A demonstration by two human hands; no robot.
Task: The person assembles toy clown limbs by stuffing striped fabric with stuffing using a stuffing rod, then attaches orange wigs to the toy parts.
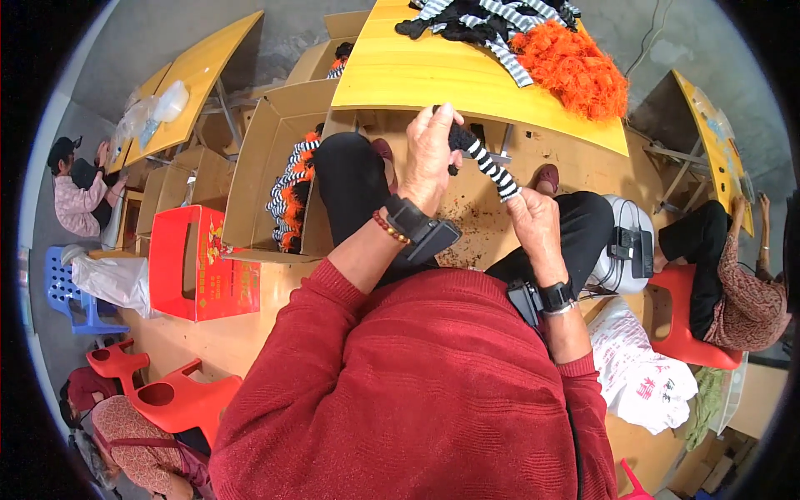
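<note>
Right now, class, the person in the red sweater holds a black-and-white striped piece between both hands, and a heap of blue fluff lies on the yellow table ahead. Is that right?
Not quite. In the head view the fluff on the yellow table is orange, not blue. The left hand and right hand do hold the striped piece.

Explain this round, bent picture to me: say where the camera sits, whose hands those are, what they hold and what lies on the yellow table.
The camera is worn on a person's head and looks down, so you see their red sweater at the bottom and their own arms reaching forward. Its wide lens bends straight edges, hence the round look. There is only this one view. The left hand and the right hand both grip a black-and-white striped fabric piece, stretched between them above the lap. Each wrist wears a black band with a small device. Ahead stands a yellow table bearing more striped pieces and a heap of orange fluff. To the left, an open cardboard box holds similar striped and orange pieces. Other people sit around the edges.
</note>
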